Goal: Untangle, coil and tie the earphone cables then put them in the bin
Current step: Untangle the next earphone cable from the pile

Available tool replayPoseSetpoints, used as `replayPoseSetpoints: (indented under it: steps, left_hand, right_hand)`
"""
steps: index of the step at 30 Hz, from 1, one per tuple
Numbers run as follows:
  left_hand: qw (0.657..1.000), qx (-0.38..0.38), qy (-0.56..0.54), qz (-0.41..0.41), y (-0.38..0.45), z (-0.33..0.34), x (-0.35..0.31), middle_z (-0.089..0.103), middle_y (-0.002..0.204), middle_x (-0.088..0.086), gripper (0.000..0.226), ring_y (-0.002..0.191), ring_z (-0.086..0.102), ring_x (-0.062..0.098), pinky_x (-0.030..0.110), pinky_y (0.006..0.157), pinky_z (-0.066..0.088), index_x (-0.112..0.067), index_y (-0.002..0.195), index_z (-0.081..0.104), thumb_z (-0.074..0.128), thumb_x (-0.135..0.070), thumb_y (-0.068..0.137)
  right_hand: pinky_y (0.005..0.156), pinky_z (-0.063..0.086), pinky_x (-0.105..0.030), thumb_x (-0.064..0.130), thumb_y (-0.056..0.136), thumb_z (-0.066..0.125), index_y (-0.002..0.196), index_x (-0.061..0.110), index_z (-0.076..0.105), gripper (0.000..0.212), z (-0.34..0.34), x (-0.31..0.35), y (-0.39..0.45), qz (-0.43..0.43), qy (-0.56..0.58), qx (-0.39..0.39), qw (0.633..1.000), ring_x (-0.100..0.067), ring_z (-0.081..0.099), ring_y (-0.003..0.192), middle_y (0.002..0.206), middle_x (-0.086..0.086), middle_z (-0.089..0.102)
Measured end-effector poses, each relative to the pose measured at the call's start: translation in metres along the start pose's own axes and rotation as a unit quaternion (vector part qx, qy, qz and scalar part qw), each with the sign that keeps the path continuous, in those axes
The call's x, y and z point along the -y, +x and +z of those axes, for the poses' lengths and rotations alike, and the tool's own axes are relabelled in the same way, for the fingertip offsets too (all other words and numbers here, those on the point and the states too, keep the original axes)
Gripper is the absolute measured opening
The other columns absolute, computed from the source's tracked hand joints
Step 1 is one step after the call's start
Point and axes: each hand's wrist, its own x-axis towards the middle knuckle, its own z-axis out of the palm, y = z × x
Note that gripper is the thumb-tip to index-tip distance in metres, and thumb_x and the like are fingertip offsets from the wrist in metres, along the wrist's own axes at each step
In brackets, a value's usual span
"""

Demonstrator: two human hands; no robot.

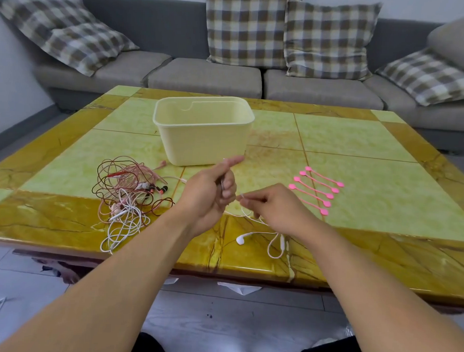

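With the pale yellow bin (203,129) as the landmark, the scene reads from left to right across the green and amber marble-patterned table (360,144). To the left of the bin and nearer the person lies the tangled pile of earphone cables (126,197): pink, dark red and white strands looped over one another, with several earbuds showing in the middle and white loops reaching the table's near edge.

Directly in front of the bin, on its near side, the left hand (211,192) is raised above the table with its fingers curled round a thin strand of the white earphone cable (273,243), the thumb pointing up toward the bin's front wall. Just right of it, the right hand (273,209) pinches the same white cable between thumb and fingertips, the two hands nearly touching. Below them the cable trails onto the amber border of the table, where a white earbud (240,239) rests and a loop lies beside the right wrist.

Right of the bin and nearer the person, well apart from it, a row of pink cable ties (318,191) lies side by side on a green tile.

Behind the bin, beyond the table's far edge, stands a grey sofa (206,79) with checked cushions (246,30).
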Motion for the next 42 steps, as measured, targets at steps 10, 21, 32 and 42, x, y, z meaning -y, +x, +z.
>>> replayPoseSetpoints:
  steps: [10,21,32,42]
  left_hand:
    - [0.978,-0.050,0.172,0.108,0.008,-0.022,0.010,0.074,0.114,0.006,0.048,0.110,0.071,0.019,0.029,0.098,0.055,-0.010,0.159,0.020,0.029,-0.015,0.112]
    - [0.916,0.096,0.389,-0.010,-0.010,-0.003,0.003,0.030,0.054,0.000,0.055,0.049,0.024,0.014,0.028,0.049,0.023,-0.022,0.068,0.069,0.035,-0.030,0.110]
    - [0.983,0.125,0.091,-0.098,-0.004,0.004,-0.002,0.020,0.052,-0.006,0.035,0.041,0.017,0.007,0.023,0.043,0.013,-0.013,0.081,0.054,0.036,-0.023,0.108]
    - [1.000,-0.003,-0.015,0.027,0.000,0.001,0.001,0.066,0.131,0.016,0.056,0.109,0.071,0.031,0.034,0.098,0.056,0.000,0.156,0.013,0.031,0.012,0.103]
  right_hand:
    - [0.055,0.037,-0.030,0.045,0.096,0.065,0.103,0.036,0.079,0.018,0.000,0.023,-0.017,-0.055,-0.142,0.099,0.983,-0.012,0.044,0.051,0.063,-0.006,0.064]
    - [0.057,0.040,-0.035,0.044,0.091,0.070,0.084,0.032,0.068,0.014,-0.032,0.018,-0.015,-0.102,-0.101,-0.068,0.987,-0.004,0.046,0.052,0.060,0.010,0.059]
    - [0.053,0.039,-0.021,0.035,0.096,0.067,0.090,0.035,0.076,0.011,-0.023,0.003,0.001,-0.082,0.036,-0.075,0.993,-0.006,0.050,0.053,0.065,0.008,0.064]
    - [0.049,0.036,-0.018,0.031,0.104,0.055,0.102,0.026,0.077,0.023,-0.002,0.009,0.000,-0.018,-0.059,0.081,0.995,-0.001,0.047,0.045,0.070,0.002,0.065]
